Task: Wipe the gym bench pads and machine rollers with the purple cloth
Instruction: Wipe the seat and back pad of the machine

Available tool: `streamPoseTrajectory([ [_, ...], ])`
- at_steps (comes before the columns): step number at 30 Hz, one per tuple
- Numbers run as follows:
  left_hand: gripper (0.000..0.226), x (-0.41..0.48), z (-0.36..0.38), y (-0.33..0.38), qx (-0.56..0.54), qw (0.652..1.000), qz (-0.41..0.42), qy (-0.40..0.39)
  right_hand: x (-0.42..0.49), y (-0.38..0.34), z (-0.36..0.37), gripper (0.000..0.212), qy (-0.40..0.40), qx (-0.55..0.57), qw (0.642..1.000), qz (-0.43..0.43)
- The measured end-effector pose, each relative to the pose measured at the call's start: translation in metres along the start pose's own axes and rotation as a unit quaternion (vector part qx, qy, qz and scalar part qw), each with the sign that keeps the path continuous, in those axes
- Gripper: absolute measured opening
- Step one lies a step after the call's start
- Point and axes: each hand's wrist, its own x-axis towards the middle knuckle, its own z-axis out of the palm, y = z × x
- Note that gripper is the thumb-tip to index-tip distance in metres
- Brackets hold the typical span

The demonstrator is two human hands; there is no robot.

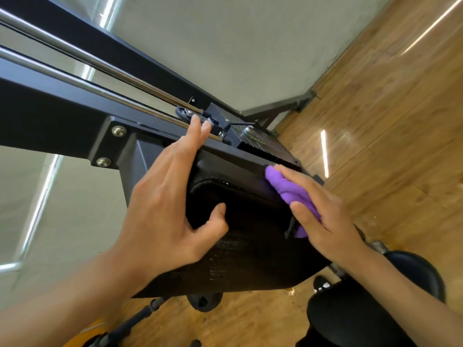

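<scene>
Bracing the black pad (250,221), our left grip (162,209) lies flat, fingers straight, thumb on the face. Our right grip (325,216), fingers also straight, presses the purple cloth (288,189) against the pad's right edge. We judge the cloth, pinned by pressure alone, may slip free mid-stroke.

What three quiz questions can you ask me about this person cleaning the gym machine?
1. True or false: the left hand holds the cloth.
2. Which is under the right hand? A) a bottle B) the cloth C) a brush
3. Fill in: the left hand rests on the black ____.
Key: 1 false; 2 B; 3 pad.
</scene>
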Motion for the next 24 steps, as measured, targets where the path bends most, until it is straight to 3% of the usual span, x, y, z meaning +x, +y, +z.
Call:
streamPoseTrajectory([
  [3, 0.089, 0.001, 0.000, -0.001, -0.001, 1.000, 0.000, 0.001, 0.011, -0.013, 0.008, 0.042, 0.026, 0.006, 1.000, 0.006],
  [6, 0.090, 0.001, 0.000, -0.003, -0.006, 1.000, 0.004, 0.008, 0.050, -0.061, 0.031, 0.038, 0.069, 0.021, 0.996, -0.053],
  [8, 0.092, 0.002, 0.000, -0.004, -0.015, 1.000, 0.010, 0.022, 0.063, -0.083, 0.041, 0.039, 0.057, 0.048, 0.991, -0.115],
  [11, 0.091, 0.002, 0.001, -0.005, -0.006, 0.999, 0.023, 0.025, 0.051, -0.069, 0.037, 0.035, 0.046, 0.024, 0.986, -0.158],
  [14, 0.087, 0.002, -0.001, -0.005, 0.015, 1.000, 0.020, 0.012, 0.002, -0.012, 0.019, 0.024, 0.085, -0.018, 0.995, -0.044],
  [17, 0.072, 0.002, -0.004, -0.007, 0.033, 0.999, 0.023, 0.005, -0.057, 0.050, 0.005, 0.030, 0.111, -0.053, 0.987, 0.104],
  [19, 0.066, 0.003, -0.004, -0.006, 0.034, 0.999, 0.026, 0.005, -0.087, 0.084, -0.008, 0.032, 0.125, -0.098, 0.967, 0.199],
  [22, 0.065, 0.001, -0.001, -0.005, 0.033, 0.999, 0.022, 0.011, -0.097, 0.112, -0.023, 0.029, 0.157, -0.061, 0.915, 0.366],
  [24, 0.065, 0.000, 0.001, -0.004, 0.036, 0.999, 0.022, 0.012, -0.089, 0.120, -0.029, 0.027, 0.144, -0.043, 0.899, 0.411],
])
